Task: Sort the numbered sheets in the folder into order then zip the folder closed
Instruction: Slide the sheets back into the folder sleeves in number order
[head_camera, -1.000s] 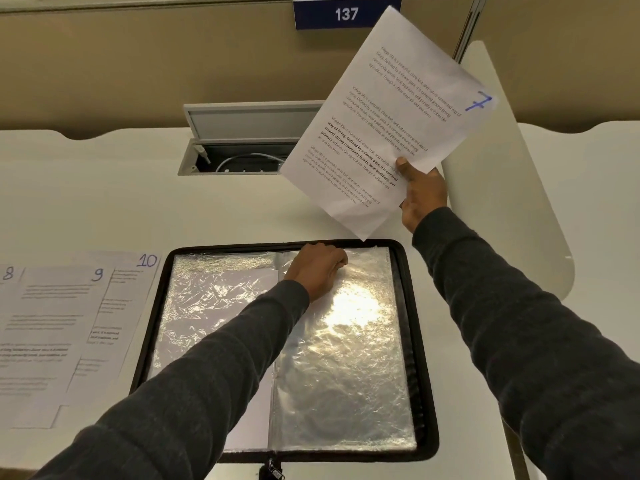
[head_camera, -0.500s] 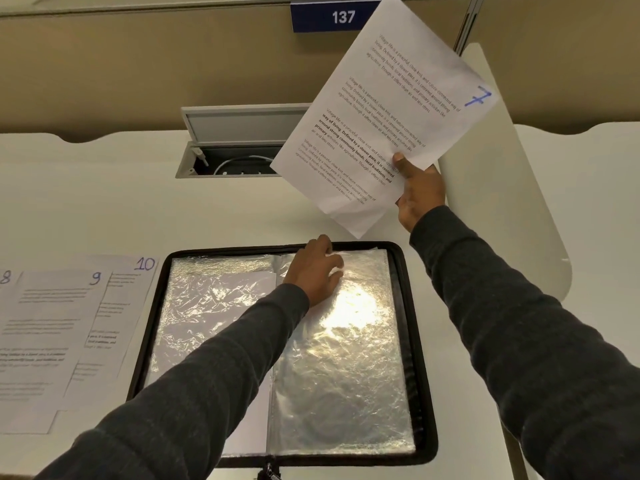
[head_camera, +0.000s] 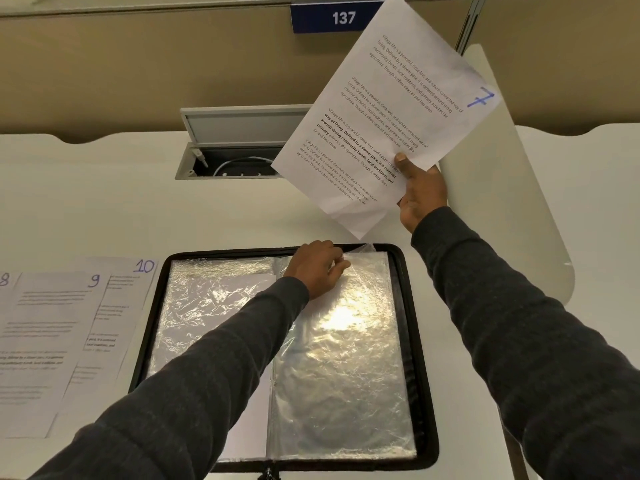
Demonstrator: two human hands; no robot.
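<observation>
A black zip folder [head_camera: 420, 341] lies open on the white desk, its clear plastic sleeves shining. My left hand [head_camera: 317, 268] pinches the top edge of the right-hand sleeve [head_camera: 346, 358] and lifts its upper corner. My right hand [head_camera: 420, 195] holds up the printed sheet marked 7 [head_camera: 388, 112], tilted, above the folder's far right corner. To the left of the folder lie overlapping sheets marked 8 [head_camera: 5, 296], 9 [head_camera: 52, 327] and 10 [head_camera: 128, 296].
A cable hatch [head_camera: 235, 150] stands open in the desk behind the folder. A white curved divider [head_camera: 512, 209] rises at the right. A beige partition with a blue sign reading 137 [head_camera: 336, 17] closes the back.
My left hand went from resting as a fist on the sleeve to pinching its top edge, and the sleeve's upper corner has risen. Sheet 7 has stayed raised in my right hand.
</observation>
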